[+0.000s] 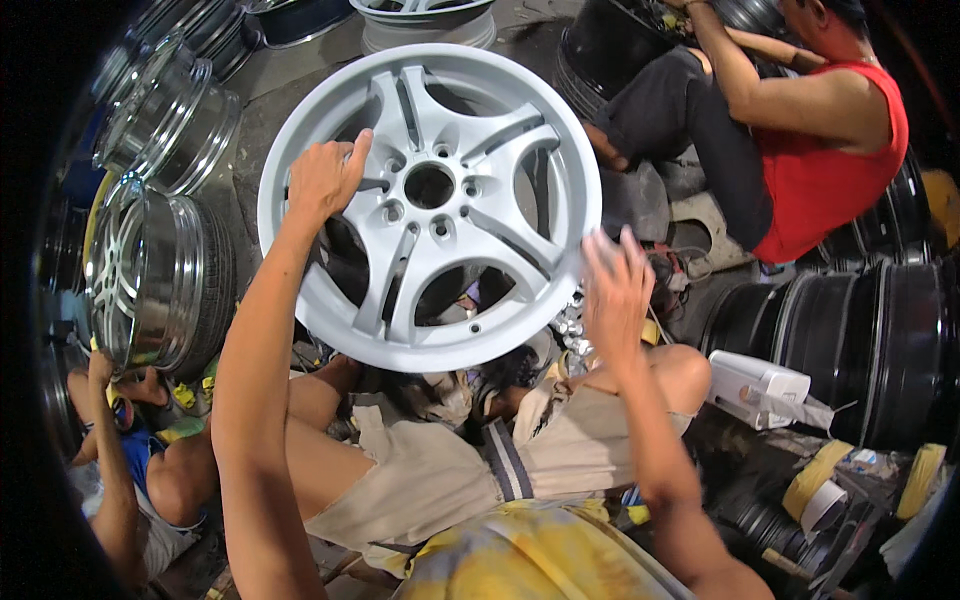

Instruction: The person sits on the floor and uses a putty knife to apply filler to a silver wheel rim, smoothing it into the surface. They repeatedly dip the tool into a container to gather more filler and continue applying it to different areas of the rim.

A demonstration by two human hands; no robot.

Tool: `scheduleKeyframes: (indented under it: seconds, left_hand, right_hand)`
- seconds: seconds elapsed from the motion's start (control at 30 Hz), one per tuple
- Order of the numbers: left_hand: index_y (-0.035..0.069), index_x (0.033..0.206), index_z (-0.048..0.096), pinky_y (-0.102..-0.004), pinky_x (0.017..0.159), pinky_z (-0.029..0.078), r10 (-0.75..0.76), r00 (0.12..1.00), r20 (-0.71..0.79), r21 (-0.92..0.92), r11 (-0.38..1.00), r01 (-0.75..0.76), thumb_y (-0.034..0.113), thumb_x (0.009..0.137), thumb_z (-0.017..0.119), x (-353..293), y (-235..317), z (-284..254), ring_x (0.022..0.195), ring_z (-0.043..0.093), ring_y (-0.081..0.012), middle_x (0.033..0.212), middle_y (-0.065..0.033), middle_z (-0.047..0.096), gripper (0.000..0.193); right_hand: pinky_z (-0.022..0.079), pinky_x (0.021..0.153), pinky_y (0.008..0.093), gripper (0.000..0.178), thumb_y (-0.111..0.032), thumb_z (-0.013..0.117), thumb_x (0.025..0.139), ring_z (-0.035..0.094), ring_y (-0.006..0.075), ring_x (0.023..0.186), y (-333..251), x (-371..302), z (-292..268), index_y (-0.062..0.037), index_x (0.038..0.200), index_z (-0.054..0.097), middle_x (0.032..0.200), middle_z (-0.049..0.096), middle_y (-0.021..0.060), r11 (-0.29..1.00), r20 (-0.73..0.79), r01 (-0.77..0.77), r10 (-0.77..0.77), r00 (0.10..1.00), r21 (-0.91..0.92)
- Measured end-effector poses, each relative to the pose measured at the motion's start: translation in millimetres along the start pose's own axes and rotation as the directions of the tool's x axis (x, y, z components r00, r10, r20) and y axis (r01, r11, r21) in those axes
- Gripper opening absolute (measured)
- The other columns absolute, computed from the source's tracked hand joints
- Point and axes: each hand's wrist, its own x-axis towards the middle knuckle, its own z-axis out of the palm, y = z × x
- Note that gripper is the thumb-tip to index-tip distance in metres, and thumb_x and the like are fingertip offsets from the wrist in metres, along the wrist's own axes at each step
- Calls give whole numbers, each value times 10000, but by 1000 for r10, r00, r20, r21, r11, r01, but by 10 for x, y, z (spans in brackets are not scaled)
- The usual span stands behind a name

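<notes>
A pale grey alloy wheel rim [385,275] with split spokes and a round centre hole is tilted up in front of my knees. My left hand [328,178] grips it at the upper left, the thumb standing out and the other fingers curled, partly hidden, by the gap between spokes. Beside the wheel's lower right edge is my right hand [616,285], its fingers stretched out and a little smeared by motion. Nothing shows in that hand. Whether it touches the edge I cannot tell.
Shiny chrome rims [165,130] and a rim with a tyre [205,285] stand at the left. A person in a red top [830,160] sits at the upper right, another at the lower left. Black rims [830,330], a white box-shaped object [757,385] and yellow tape rolls [815,480] lie right.
</notes>
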Motion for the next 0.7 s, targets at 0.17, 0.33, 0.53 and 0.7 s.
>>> scheduleKeyframes:
  seconds: [0.17, 0.33, 0.53, 0.7]
  left_hand:
    - [-4, 893, 757, -548, 817, 487, 20, 998, -53, -1, 1000, -20, 586, 1009, 368, 10, 60, -11, 833, 635, -513, 798, -327, 648, 716]
    - [36, 979, 781, -534, 866, 504, -19, 999, -31, 38, 999, 20, 571, 1007, 384, -28, 38, -17, 878, 656, -500, 864, -319, 680, 666]
    - [2, 895, 757, -558, 868, 486, -13, 998, -60, 50, 999, 16, 535, 1034, 357, -13, 46, 29, 895, 645, -508, 871, -320, 676, 681]
    - [-14, 924, 721, -531, 880, 475, 122, 968, -220, 27, 992, -119, 429, 1044, 431, -9, 21, 118, 971, 630, -458, 963, -273, 680, 543]
  right_hand:
    - [333, 1096, 553, 394, -123, 613, 922, 444, 369, 1374, 316, 542, 73, -78, 1313, 638, 1382, 585, 91, 999, -46, 34, -34, 998, -8]
    - [328, 1113, 545, 467, -102, 624, 886, 417, 356, 1409, 126, -153, 9, -105, 1353, 622, 1409, 568, 84, 995, 29, 94, -95, 995, 34]
    - [340, 1107, 524, 412, -98, 589, 922, 440, 361, 1376, 576, 597, 187, -111, 1332, 631, 1353, 605, 93, 992, -74, 20, -10, 997, 125]
    - [463, 897, 465, 303, -183, 540, 987, 557, 356, 1011, 781, -12, 483, -93, 1218, 714, 1087, 620, 154, 924, 33, -264, 266, 964, 278]
